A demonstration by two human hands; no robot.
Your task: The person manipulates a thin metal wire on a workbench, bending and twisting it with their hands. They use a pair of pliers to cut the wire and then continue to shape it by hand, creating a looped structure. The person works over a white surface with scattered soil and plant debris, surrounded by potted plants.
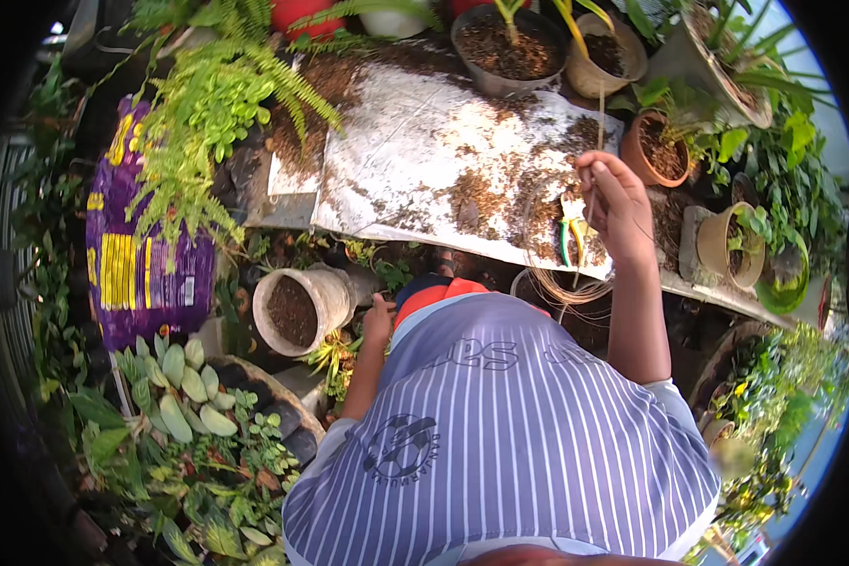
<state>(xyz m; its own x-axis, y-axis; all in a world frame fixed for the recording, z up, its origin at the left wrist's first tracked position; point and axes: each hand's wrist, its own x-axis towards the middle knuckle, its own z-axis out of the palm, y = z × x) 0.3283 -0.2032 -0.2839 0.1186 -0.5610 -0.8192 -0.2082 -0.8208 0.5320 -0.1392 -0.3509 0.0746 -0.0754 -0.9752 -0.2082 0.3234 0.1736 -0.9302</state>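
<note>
My right hand (615, 201) is raised over the right part of a soil-strewn white sheet (389, 148), its fingers closed on a thin stick or stiff wire that stands roughly upright. Below and left of that hand lie pliers (572, 233) with green and yellow handles. Loose loops of thin wire (562, 290) hang over the sheet's front edge. My left hand (378, 320) is low at my left side, beside a pale pot of soil (291, 311) that leans over; whether it holds anything cannot be told.
Potted plants line the back, with a dark pot (509, 56) and a terracotta pot (654, 152) among them. A fern (233, 92) overhangs the left end, near a purple printed bag (156, 262). At right stands a beige pot (732, 244). Foliage (191, 396) fills the lower left.
</note>
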